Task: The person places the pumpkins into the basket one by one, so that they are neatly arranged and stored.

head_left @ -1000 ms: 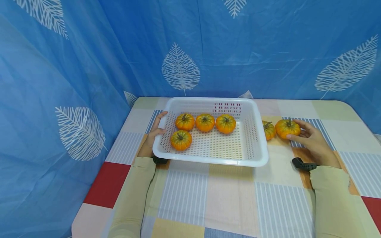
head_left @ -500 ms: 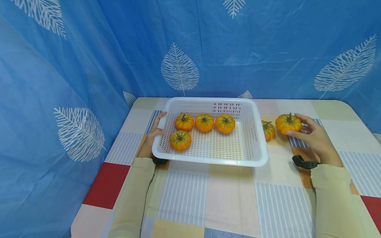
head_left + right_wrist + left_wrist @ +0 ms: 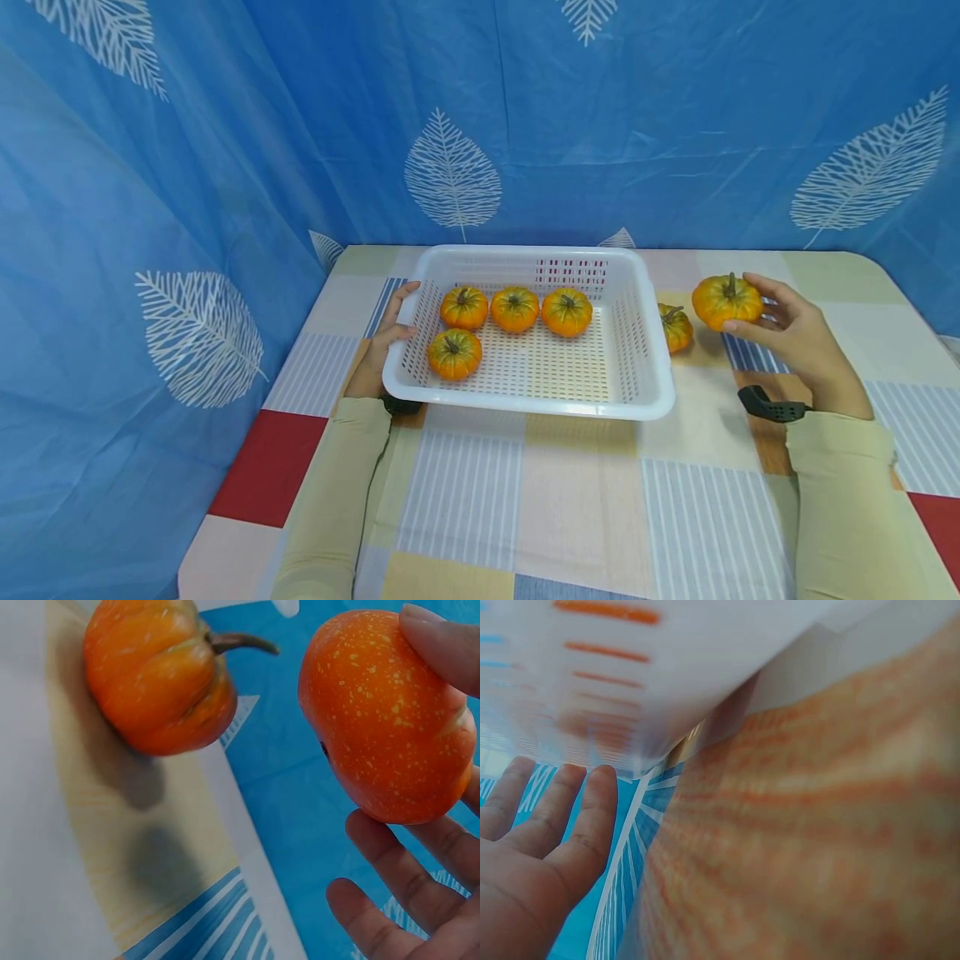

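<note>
A white plastic basket (image 3: 525, 404) stands on the table with several small orange pumpkins (image 3: 516, 309) inside it. My left hand (image 3: 379, 346) holds the basket's left side. Its thumb lies at the rim, and in the left wrist view several fingers (image 3: 592, 817) reach under the rim towards the slotted wall. Off the basket's right side, my right hand (image 3: 795, 333) grips another pumpkin (image 3: 726, 302) between thumb and fingers, raised above the cloth. One more pumpkin (image 3: 677, 327) rests on the table close against the basket's right wall, partly hidden by the rim.
A checked, patchwork-patterned cloth (image 3: 577, 500) covers the table. Blue curtains (image 3: 637, 150) with white leaf prints hang behind the far edge and along the left side. Inside the basket, the right part and front of the slotted floor show bare.
My right hand has lifted its pumpkin off the cloth, up and slightly away from the pumpkin beside the basket. The left hand and the basket stay where they were.
</note>
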Demonstrator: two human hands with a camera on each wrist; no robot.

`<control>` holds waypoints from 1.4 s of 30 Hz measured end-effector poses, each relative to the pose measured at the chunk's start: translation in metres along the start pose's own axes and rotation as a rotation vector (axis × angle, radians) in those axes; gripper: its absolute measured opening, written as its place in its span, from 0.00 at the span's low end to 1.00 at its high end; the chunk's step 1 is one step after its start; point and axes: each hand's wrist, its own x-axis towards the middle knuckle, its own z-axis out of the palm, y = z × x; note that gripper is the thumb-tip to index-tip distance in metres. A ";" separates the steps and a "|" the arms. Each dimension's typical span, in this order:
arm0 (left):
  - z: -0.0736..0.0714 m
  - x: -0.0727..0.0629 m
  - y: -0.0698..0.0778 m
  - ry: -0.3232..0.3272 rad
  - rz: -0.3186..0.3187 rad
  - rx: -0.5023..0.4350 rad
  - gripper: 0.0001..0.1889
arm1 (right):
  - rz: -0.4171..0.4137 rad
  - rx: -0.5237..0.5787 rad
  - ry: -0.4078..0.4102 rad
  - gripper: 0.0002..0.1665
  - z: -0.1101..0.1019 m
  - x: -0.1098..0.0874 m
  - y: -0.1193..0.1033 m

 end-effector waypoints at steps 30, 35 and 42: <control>0.001 0.002 -0.002 0.021 0.011 -0.028 0.37 | -0.253 -0.010 -0.042 0.48 0.009 -0.006 -0.044; 0.000 0.003 -0.003 0.015 0.017 -0.020 0.38 | -0.282 -0.008 -0.058 0.48 0.014 -0.008 -0.051; -0.001 0.001 -0.001 -0.003 0.021 -0.034 0.37 | -0.294 0.003 -0.085 0.49 0.023 -0.009 -0.060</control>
